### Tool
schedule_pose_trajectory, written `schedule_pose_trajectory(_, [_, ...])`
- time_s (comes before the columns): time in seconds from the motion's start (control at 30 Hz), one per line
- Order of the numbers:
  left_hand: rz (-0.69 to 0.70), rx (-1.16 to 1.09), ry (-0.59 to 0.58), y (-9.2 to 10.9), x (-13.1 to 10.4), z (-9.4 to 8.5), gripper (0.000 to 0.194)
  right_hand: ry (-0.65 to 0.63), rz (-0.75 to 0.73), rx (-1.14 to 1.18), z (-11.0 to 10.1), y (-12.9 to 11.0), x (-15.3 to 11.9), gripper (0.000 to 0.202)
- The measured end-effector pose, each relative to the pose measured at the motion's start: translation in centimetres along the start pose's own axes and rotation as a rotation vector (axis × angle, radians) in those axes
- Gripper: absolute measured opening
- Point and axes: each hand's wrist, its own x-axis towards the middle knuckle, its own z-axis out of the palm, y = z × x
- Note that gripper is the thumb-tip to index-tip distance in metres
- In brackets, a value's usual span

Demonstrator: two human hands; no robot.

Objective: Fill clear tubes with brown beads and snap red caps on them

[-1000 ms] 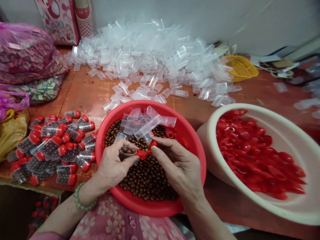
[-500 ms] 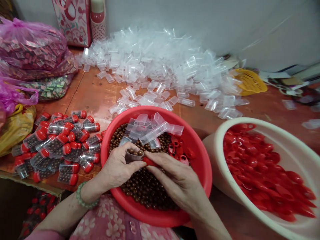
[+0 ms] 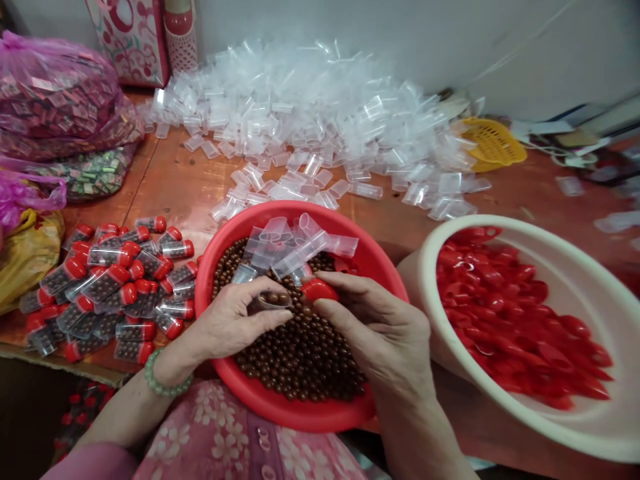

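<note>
My left hand [image 3: 235, 319] is closed around a clear plastic tube [image 3: 275, 302] with brown balls showing at its open mouth. Just to the right, my right hand [image 3: 375, 323] pinches a red cap [image 3: 320, 289] between thumb and fingers, apart from the tube. Both hands are over a red basin [image 3: 300, 417] of loose brown balls [image 3: 300, 363]. Several clear tubes [image 3: 285, 247] lie on the balls at the basin's far side. Red caps in the basin are mostly hidden behind my right hand.
Filled tubes with red caps [image 3: 110, 287] are heaped on the table at left. A white tub [image 3: 430, 293] of red caps [image 3: 510, 320] stands at right. Behind spreads a big pile of clear tubes [image 3: 310, 113], with a yellow basket [image 3: 495, 143] beside it. Pink bags [image 3: 55, 100] sit far left.
My right hand has turned and drawn away from the tube, bringing the red cap into plain sight. My left hand still holds the tube. The whole view has shifted slightly.
</note>
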Motion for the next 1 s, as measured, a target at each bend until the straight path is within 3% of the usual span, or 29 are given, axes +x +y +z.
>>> schedule_pose_trajectory(0.23, [0.016, 0.012, -0.029, -0.3, 0.1, 0.1, 0.015, -0.044, -0.183, -0.045, -0.1, 0.0, 0.4, 0.032])
schedule_pose_trajectory(0.5, [0.009, -0.015, -0.101, -0.8, 0.1, 0.3, 0.019, -0.188, -0.366, -0.183, 0.3, -0.9, 1.0, 0.033])
schedule_pose_trajectory(0.77, [0.049, 0.051, -0.105, -1.1, 0.1, 0.3, 0.011, -0.267, -0.428, -0.247, 0.9, -1.1, 1.2, 0.029])
schedule_pose_trajectory(1.0, [0.005, 0.005, -0.046, -1.2, 0.3, 0.1, 0.015, -0.24, -0.45, -0.406, -1.1, -1.0, 1.0, 0.031])
